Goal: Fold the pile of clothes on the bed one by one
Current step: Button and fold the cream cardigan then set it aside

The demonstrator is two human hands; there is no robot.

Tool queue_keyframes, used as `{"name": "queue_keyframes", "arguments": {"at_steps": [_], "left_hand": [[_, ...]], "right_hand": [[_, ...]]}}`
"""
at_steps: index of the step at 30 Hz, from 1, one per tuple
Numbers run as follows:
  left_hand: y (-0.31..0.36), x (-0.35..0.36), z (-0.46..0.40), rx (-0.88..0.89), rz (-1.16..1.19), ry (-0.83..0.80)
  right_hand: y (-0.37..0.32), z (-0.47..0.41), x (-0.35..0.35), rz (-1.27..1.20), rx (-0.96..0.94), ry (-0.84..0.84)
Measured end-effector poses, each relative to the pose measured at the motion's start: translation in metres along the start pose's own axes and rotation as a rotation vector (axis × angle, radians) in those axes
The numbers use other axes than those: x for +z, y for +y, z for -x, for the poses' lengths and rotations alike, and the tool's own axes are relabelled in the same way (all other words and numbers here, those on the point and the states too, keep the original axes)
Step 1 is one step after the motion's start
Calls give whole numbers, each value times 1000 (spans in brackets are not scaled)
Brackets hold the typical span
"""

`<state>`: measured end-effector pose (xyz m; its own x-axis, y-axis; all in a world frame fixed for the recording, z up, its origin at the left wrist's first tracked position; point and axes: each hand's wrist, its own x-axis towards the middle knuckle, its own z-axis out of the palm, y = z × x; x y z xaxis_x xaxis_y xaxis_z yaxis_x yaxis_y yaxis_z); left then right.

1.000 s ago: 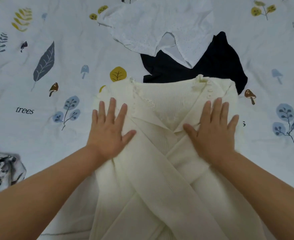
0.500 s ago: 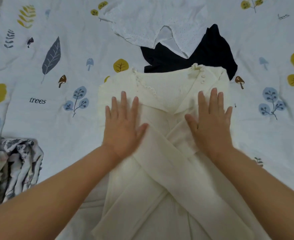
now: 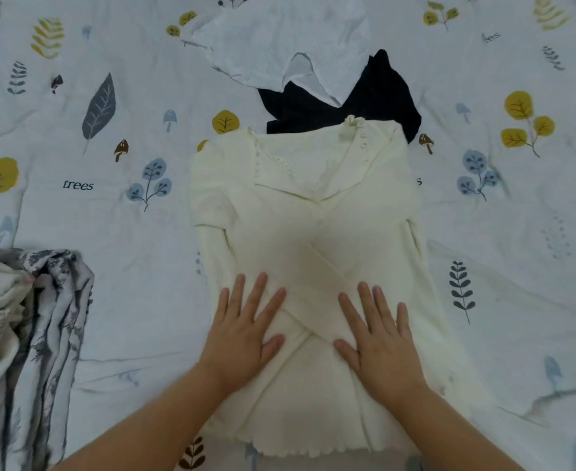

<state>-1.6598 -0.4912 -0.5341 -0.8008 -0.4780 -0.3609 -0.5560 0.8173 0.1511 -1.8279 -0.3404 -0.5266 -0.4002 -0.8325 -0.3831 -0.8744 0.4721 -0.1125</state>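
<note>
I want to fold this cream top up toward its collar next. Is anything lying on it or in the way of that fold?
Nothing visible blocks it. Only the left hand and right hand lie flat on the cream top. The black garment sits just beyond the collar, partly under it.

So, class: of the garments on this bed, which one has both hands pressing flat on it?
The cream cardigan, sleeves crossed over its front. The white top, dark garment and grey patterned one lie untouched.

Single head-worn view looks steeply down, close over a white leaf-printed bed sheet (image 3: 116,300); forearms enter from the bottom edge
</note>
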Motion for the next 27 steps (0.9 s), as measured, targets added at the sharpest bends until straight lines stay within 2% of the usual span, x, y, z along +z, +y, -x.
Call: {"name": "queue_keyframes", "arguments": {"at_steps": [4,7,10,17,24,27], "left_hand": [[12,-9,22,-66,35,53],[16,-3,53,-78,128,78],[11,7,81,15,133,113],[0,22,111,202,-9,34],[5,23,112,124,-29,213],[9,13,110,107,45,277]], "right_hand": [[12,18,-11,-115,-43,102],[38,43,-12,-83,-97,154],[72,67,-9,40,-119,109],[120,97,4,190,-310,64],[132,88,-1,149,-374,104],[136,89,-5,69,-400,107]]}}
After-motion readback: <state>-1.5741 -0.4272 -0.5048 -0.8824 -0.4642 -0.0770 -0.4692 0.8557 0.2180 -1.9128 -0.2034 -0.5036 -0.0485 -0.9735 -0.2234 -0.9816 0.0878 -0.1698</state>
